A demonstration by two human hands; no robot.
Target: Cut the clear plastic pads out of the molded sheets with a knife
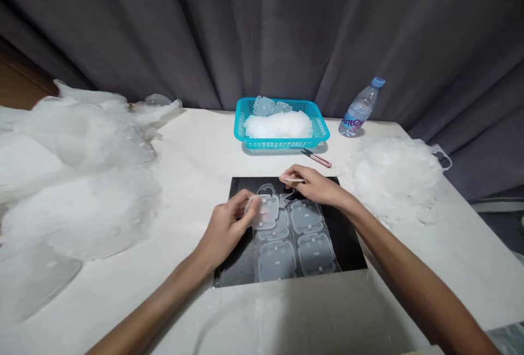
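My left hand (226,228) pinches a translucent, rounded-square silicone piece (266,212) between thumb and fingers, lifted over a black mat (351,251). Beyond it, my right hand (314,185) is closed on a thin white piece (295,180) whose kind I cannot make out. Loose, clear trim (268,187) curls between the two hands. Under them lies a translucent sheet of several joined rounded-square pieces (314,254), marked with small dots and lines. The held piece covers part of that sheet.
A turquoise basket (241,126) at the back holds white material and clear pieces. Pink-handled thread snips (318,158) lie before it. A water bottle (359,110) stands to its right. Heaps of translucent sheets (90,180) and scraps (395,178) cover the table's left and right.
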